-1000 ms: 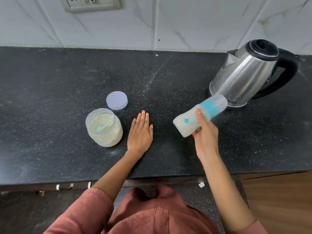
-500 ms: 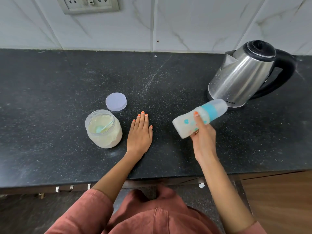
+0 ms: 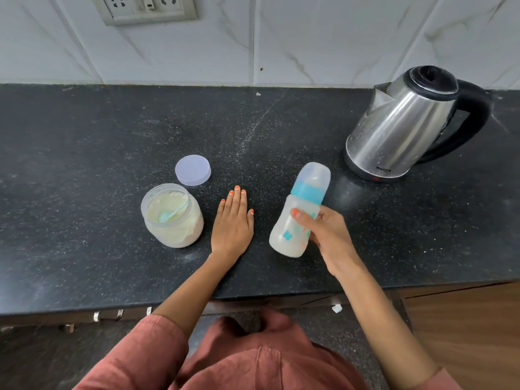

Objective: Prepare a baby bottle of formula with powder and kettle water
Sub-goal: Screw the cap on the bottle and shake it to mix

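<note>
1. One dark counter (image 3: 84, 136) is seen under everything; a steel kettle (image 3: 402, 128) is stood near its back right corner, well apart from both hands
2. The baby bottle (image 3: 298, 218) is held over the middle of the counter, toward the front edge, gripped round its lower body by the right hand (image 3: 329, 237), thumb across the front. Milky liquid is seen inside; blue collar and clear cap are fitted
3. Half a second ago it was tipped well over, cap toward the kettle; now it is swung nearer upright, cap toward the back edge. Shaking is judged to be under way, so only mixing is taken to be left
4. The left hand (image 3: 232, 223) is kept flat on the counter, fingers straight, nothing held, just beside the powder jar (image 3: 174, 220)
5. The jar is left open, a blue scoop (image 3: 168, 215) lying in the powder; its lid (image 3: 193, 170) is laid on the counter just behind it
</note>
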The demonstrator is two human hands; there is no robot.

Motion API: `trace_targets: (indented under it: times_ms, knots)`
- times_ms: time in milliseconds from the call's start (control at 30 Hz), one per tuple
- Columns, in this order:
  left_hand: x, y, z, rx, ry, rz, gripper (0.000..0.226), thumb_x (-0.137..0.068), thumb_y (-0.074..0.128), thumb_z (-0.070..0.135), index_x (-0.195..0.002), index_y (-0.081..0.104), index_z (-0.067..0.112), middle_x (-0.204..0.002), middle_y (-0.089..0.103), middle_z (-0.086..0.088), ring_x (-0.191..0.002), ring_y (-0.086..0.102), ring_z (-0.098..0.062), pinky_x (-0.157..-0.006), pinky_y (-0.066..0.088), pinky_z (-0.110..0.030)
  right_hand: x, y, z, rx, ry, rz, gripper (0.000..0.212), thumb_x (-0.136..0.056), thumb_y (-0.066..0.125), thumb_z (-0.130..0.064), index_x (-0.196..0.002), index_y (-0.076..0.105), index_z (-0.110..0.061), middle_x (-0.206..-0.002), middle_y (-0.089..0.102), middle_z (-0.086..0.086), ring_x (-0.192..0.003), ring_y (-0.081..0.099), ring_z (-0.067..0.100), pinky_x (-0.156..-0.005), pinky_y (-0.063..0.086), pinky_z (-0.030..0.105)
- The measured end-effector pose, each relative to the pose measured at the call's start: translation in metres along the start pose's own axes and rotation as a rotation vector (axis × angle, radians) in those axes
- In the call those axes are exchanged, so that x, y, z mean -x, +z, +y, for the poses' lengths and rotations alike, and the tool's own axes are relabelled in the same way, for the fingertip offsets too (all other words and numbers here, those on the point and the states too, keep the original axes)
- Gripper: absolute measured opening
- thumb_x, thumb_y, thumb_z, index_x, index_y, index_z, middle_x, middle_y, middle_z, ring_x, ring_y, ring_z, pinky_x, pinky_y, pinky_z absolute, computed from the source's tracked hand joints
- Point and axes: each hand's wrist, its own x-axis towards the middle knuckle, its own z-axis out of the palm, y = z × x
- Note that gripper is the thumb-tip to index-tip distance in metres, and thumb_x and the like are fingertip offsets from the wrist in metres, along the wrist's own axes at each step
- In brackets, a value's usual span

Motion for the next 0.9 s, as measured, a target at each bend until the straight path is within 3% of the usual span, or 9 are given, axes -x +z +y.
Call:
trace_targets:
  times_ms: [67,167,233,433,633,700,800,833,900]
  knots:
    - [0.000,0.000,0.000,-0.001,0.000,-0.002,0.052,-0.101,0.017,0.030,-0.147,0.005,0.008,-0.157,0.002,-0.007,-0.145,0.001,-0.019,-0.116,-0.001,-0.032,-0.002,-0.004,-0.004,0.020,-0.027,0.003,0.015,-0.078,0.067,-0.009,-0.089,0.066,-0.018,-0.089,0.069,-0.001,-0.090,0.063,0.017,-0.081,0.052,0.032]
    - [0.000,0.000,0.000,-0.001,0.001,-0.001,0.052,-0.101,0.017,0.030,-0.147,0.005,0.008,-0.157,0.002,-0.007,-0.145,0.001,-0.019,-0.117,0.000,-0.033,-0.012,-0.008,-0.018,-0.427,-0.062,0.205,0.011,-0.085,0.061,-0.014,-0.094,0.062,-0.019,-0.095,0.067,-0.004,-0.088,0.064,0.010,-0.076,0.056,0.026]
    - [0.001,0.000,0.000,-0.004,0.000,-0.002,0.053,-0.101,0.016,0.030,-0.147,0.005,0.008,-0.157,0.002,-0.007,-0.145,0.001,-0.019,-0.117,0.000,-0.032,-0.017,-0.008,-0.017,-0.558,-0.084,0.318,0.012,-0.087,0.060,-0.016,-0.097,0.059,-0.021,-0.098,0.065,-0.005,-0.090,0.064,0.008,-0.075,0.056,0.024]
    - [0.000,-0.001,0.000,-0.002,-0.001,-0.007,0.052,-0.101,0.017,0.030,-0.147,0.005,0.008,-0.157,0.002,-0.007,-0.145,0.001,-0.018,-0.117,-0.001,-0.032,0.004,-0.006,-0.007,0.068,0.013,-0.006,0.016,-0.078,0.066,-0.009,-0.085,0.063,-0.023,-0.085,0.068,-0.006,-0.083,0.063,0.007,-0.078,0.052,0.026]
    - [0.001,-0.001,0.000,0.004,0.000,-0.001,0.052,-0.101,0.017,0.029,-0.147,0.006,0.008,-0.157,0.002,-0.008,-0.145,0.001,-0.018,-0.117,-0.001,-0.032,-0.013,-0.009,-0.018,-0.519,-0.073,0.294,0.009,-0.086,0.060,-0.017,-0.093,0.060,-0.023,-0.096,0.066,-0.006,-0.088,0.064,0.008,-0.074,0.056,0.023]
    - [0.001,0.000,0.000,0.006,-0.003,-0.003,0.052,-0.101,0.017,0.029,-0.147,0.006,0.008,-0.157,0.002,-0.007,-0.145,0.001,-0.018,-0.117,-0.001,-0.032,-0.008,-0.005,-0.013,-0.402,-0.056,0.220,0.011,-0.084,0.060,-0.016,-0.093,0.061,-0.022,-0.094,0.067,-0.006,-0.087,0.064,0.008,-0.074,0.056,0.024]
    - [0.000,0.000,0.000,0.000,-0.003,-0.005,0.052,-0.101,0.018,0.029,-0.147,0.006,0.008,-0.157,0.002,-0.007,-0.145,0.001,-0.018,-0.116,-0.001,-0.032,0.005,-0.002,-0.002,-0.003,0.001,-0.020,0.015,-0.078,0.066,-0.011,-0.089,0.064,-0.020,-0.089,0.068,-0.003,-0.090,0.063,0.014,-0.082,0.052,0.031]
    - [0.000,0.000,0.000,-0.002,-0.003,-0.006,0.052,-0.101,0.017,0.029,-0.147,0.006,0.008,-0.157,0.002,-0.007,-0.145,0.001,-0.018,-0.116,-0.001,-0.032,0.005,-0.003,-0.002,0.039,-0.008,-0.022,0.016,-0.076,0.067,-0.009,-0.088,0.065,-0.020,-0.088,0.069,-0.003,-0.089,0.063,0.014,-0.083,0.051,0.031]
    - [0.000,0.000,0.001,-0.002,-0.005,-0.006,0.052,-0.101,0.017,0.029,-0.147,0.006,0.008,-0.157,0.002,-0.007,-0.145,0.001,-0.018,-0.116,-0.001,-0.032,0.000,-0.005,-0.006,-0.129,-0.047,0.055,0.015,-0.078,0.065,-0.010,-0.089,0.065,-0.020,-0.086,0.070,-0.006,-0.085,0.065,0.009,-0.078,0.054,0.028]
